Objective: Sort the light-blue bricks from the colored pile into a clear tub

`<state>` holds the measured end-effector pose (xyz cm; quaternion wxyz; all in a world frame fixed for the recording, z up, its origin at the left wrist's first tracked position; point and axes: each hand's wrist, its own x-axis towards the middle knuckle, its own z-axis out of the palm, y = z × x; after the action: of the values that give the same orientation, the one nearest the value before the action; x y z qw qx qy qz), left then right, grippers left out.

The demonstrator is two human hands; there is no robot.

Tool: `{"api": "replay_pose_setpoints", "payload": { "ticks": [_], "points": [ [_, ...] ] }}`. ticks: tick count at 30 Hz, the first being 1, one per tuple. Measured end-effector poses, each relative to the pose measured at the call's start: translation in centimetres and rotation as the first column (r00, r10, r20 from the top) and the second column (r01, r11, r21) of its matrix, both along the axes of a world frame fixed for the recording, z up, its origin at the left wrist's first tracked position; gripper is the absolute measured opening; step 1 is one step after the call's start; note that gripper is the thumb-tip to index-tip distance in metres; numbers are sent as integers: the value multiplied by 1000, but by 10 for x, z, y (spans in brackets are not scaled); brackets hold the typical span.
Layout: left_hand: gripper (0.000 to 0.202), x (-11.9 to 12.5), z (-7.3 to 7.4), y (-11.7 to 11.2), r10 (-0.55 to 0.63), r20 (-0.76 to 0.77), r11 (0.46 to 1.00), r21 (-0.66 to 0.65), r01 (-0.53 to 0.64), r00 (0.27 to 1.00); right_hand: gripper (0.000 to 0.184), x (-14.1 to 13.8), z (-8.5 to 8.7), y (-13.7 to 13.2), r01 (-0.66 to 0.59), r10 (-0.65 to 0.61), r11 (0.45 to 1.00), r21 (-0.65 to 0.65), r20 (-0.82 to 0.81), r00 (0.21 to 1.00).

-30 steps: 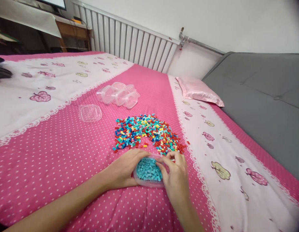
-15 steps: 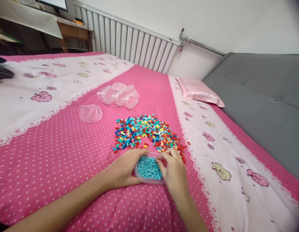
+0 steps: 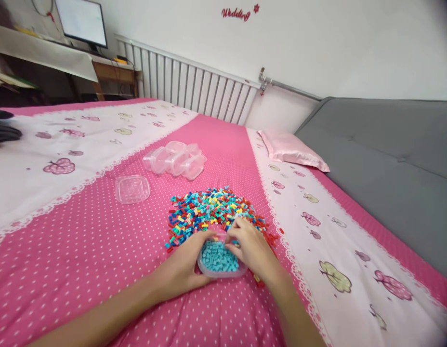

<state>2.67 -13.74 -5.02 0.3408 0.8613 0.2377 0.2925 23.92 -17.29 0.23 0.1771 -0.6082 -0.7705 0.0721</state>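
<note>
A clear plastic container (image 3: 223, 275) holds many small turquoise building blocks (image 3: 219, 257). My left hand (image 3: 190, 258) grips its left side, thumb along the near wall and fingers at the far rim. Over the container's right part is my right hand (image 3: 249, 243), thumb and fingertips pinched together above the blocks; whatever lies between those fingertips is too small to make out. Just beyond both hands spreads a heap of mixed blocks (image 3: 209, 205) in red, blue, yellow, green and turquoise, lying on the pink dotted bedspread (image 3: 137, 241).
Several clear containers (image 3: 176, 160) stand grouped farther back on the bed. A clear lid or shallow box (image 3: 132, 189) lies to their left. At the right are a pink pillow (image 3: 292, 149) and a grey headboard (image 3: 382, 140). A white radiator (image 3: 187, 79) lines the wall.
The view has tilted upward, showing more wall. My right hand has shifted slightly left over the container, fingers still pinched. My left hand keeps its hold on the container.
</note>
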Motion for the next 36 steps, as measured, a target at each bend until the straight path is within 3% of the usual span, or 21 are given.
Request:
{"api": "replay_pose_setpoints", "payload": {
  "ticks": [5,12,20,28,36],
  "points": [
    [75,4,-5,-3,27,-34,999,-25,-28,999,19,8,-9,-1,-25,26,1000,9,-97,995],
    [71,10,-6,-1,40,-58,996,-72,-44,998,21,19,-14,-5,49,-51,999,-17,-147,988],
    [73,11,-2,-1,35,-36,999,-34,-37,999,21,15,-17,-3,66,-64,998,10,-130,989],
    [74,10,-7,1,17,-53,999,-37,-19,998,20,16,-19,-2,43,-40,999,16,-143,989],
    [79,9,-13,1,19,-33,997,-70,-21,999,14,22,-17,-1,-28,16,999,-40,-276,961]
  ]
}}
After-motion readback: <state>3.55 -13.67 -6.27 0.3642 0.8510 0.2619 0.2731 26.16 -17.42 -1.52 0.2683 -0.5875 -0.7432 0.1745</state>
